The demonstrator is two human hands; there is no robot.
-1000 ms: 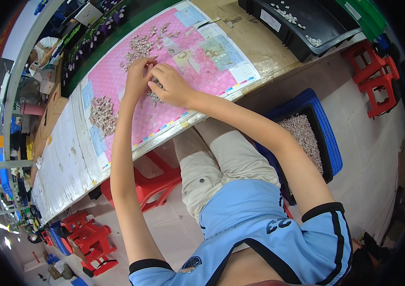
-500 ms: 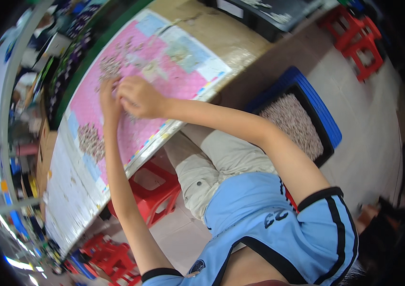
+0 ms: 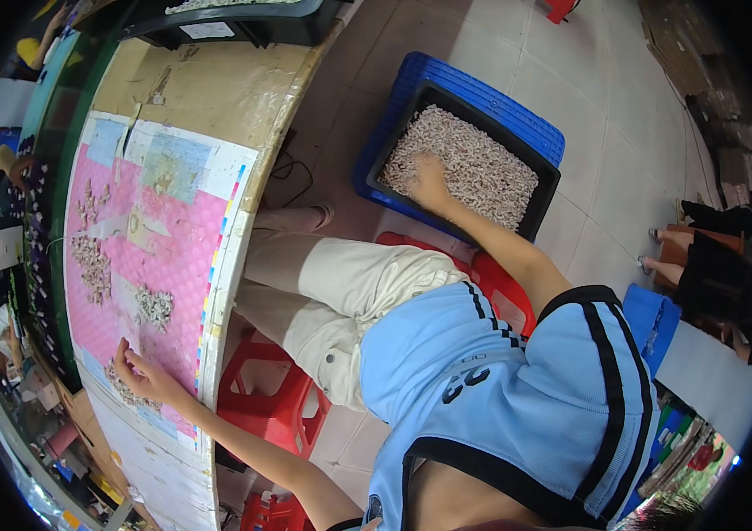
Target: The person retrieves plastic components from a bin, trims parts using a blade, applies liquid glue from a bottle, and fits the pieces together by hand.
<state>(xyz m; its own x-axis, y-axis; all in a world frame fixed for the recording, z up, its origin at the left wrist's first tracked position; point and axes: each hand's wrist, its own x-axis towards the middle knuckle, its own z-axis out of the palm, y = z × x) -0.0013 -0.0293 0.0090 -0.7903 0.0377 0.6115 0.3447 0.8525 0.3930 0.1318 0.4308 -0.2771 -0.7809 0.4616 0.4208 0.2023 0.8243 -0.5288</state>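
Observation:
My right hand (image 3: pixel 430 183) is down in a black tray (image 3: pixel 542 196) filled with small pale, pinkish-brown pieces (image 3: pixel 473 150). Its fingertips are sunk among the pieces, so their grip is hidden. Over the table, my left hand (image 3: pixel 147 380) hovers at a pile of similar small pieces (image 3: pixel 124 389), fingers loosely apart and nothing visible in them. A pink printed sheet (image 3: pixel 190 265) lies under several groups of pieces. Among these are a greyish cluster (image 3: pixel 154 306) near the middle and a looser group (image 3: pixel 92 270) farther left.
The black tray rests on stacked blue trays (image 3: pixel 517 119) beside the table (image 3: pixel 137 442). At the table's far end stands another black tray (image 3: pixel 287 25). Red stools (image 3: pixel 261 403) are under and beside me. People and clutter appear at the far left, and a person's legs at right.
My hands were together over the pink sheet. The right has since moved off the table into the tray, and the left has shifted toward the near pile. My view has turned right.

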